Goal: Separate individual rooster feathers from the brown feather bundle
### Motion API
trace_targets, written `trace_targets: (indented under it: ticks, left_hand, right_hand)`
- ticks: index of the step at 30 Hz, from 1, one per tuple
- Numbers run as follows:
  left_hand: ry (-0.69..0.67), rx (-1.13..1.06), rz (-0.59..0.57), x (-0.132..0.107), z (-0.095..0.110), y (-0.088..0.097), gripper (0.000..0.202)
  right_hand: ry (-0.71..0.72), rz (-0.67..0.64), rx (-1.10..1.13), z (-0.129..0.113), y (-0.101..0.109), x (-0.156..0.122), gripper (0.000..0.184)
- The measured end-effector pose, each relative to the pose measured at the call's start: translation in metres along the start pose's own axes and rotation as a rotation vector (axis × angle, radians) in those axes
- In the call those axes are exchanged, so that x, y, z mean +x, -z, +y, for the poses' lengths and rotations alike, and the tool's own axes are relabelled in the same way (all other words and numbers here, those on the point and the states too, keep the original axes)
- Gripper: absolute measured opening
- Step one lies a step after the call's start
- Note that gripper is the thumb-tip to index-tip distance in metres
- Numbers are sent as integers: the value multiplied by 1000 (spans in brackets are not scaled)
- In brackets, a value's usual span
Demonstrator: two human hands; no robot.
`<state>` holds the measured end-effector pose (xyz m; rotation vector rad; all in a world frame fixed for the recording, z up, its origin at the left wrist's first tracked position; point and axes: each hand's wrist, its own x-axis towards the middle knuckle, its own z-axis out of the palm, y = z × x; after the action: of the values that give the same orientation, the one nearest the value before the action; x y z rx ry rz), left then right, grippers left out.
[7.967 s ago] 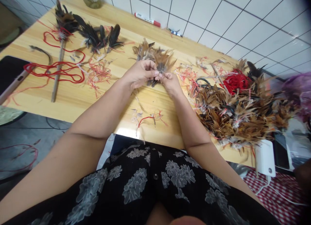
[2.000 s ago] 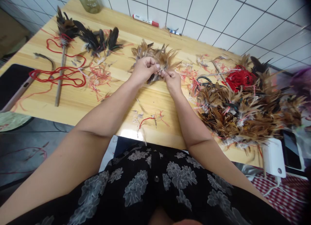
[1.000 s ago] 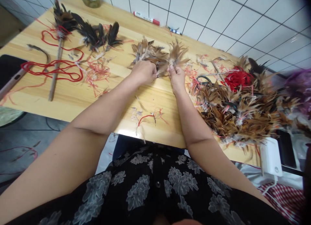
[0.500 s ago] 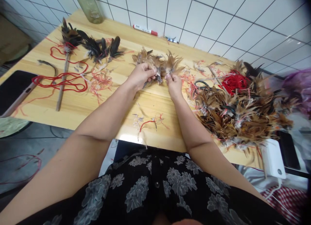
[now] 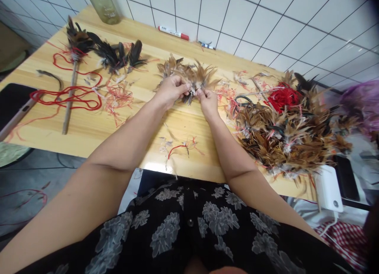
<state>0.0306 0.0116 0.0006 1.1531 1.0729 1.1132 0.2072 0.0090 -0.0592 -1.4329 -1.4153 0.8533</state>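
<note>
The left hand (image 5: 172, 91) and the right hand (image 5: 209, 103) are close together over the middle of the wooden surface (image 5: 154, 136), each pinching at the pale bases of a cluster of brown feathers (image 5: 204, 73). The right hand, thumb against bent fingers, has the base of the tuft on its side; the left hand pinches just beside it, though exactly which strands it grips is too small to tell. The cluster fans out toward the tiled wall (image 5: 219, 17), while some darker tips (image 5: 189, 100) poke out between the 2 hands on the near side. Closer to the person lies a short red thread (image 5: 177, 146). On the left, a stick (image 5: 68, 114) with dark feathers (image 5: 77, 37) tied at its far end is crossed by loops of red cord (image 5: 89, 105), which reach the edge of a phone (image 5: 14, 102). Between the stick and the left hand lie black feathers (image 5: 111, 55), with a tangle of pale red threads (image 5: 119, 97) nearer the person. On the right spreads a heap of feather bunches (image 5: 281, 143), a bundle of red yarn (image 5: 282, 97) at its far side. A red-capped marker (image 5: 173, 32) and a greenish bottle (image 5: 105, 9) stand out along the far edge
</note>
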Motion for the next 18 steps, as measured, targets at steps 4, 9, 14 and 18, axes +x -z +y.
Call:
trace_targets:
  ticks: [4,9,14,18]
  left_hand:
    - [-42,34,-41,2,-7,0,40]
    - [-53,5,-64,5,-17,1,46]
    - [-16,-15,-57,4,-18,0,53]
    - [40,-15,-44,-2,-10,-3,49]
  right_hand:
    - [-39,5,-21,-3,-2,1,50]
    - [-21,-43,-50,-13,-3,-4,60]
    - [-65,-52,-39,-23,-2,-9,62]
    - [-99,-43,46,-28,-1,-10,60]
